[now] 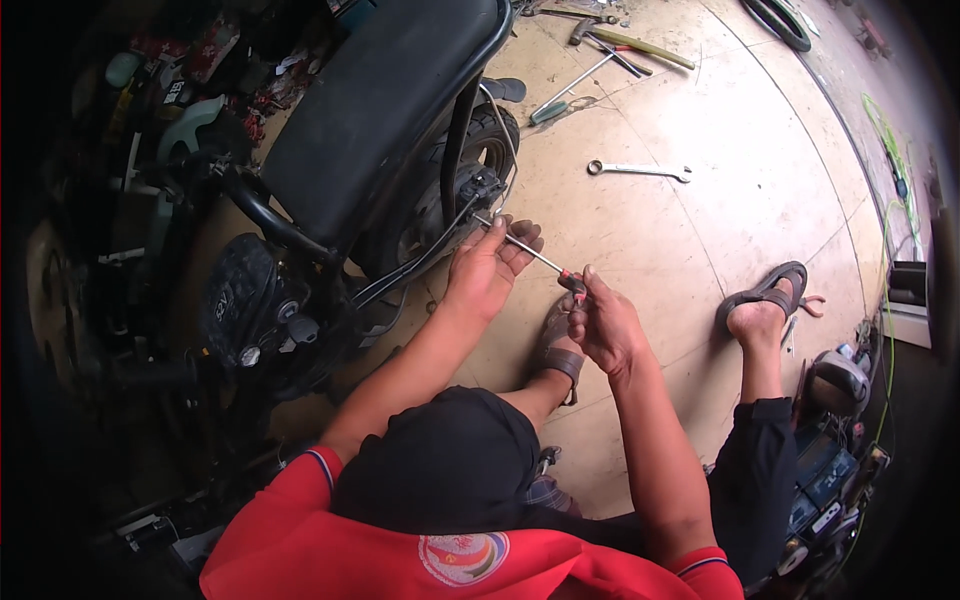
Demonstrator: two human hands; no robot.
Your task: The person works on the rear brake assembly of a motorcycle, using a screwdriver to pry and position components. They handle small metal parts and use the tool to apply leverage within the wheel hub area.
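Observation:
My right hand is closed round the red and black handle of a screwdriver. The long thin shaft slants up and left toward the hub of a scooter's wheel. My left hand is beside that hub, thumb and curled fingers around the shaft near its tip. Exactly what the tip touches is hidden by the fingers. A grey cable curves down past the tyre to the hub area. Above and left of my left hand extends the scooter's long black seat, with a black frame tube along its side.
On the tiled floor lie a combination wrench, a wooden-handled hammer and another screwdriver. Pliers are by my sandalled foot. Batteries and parts crowd the right edge; clutter fills the dark left side.

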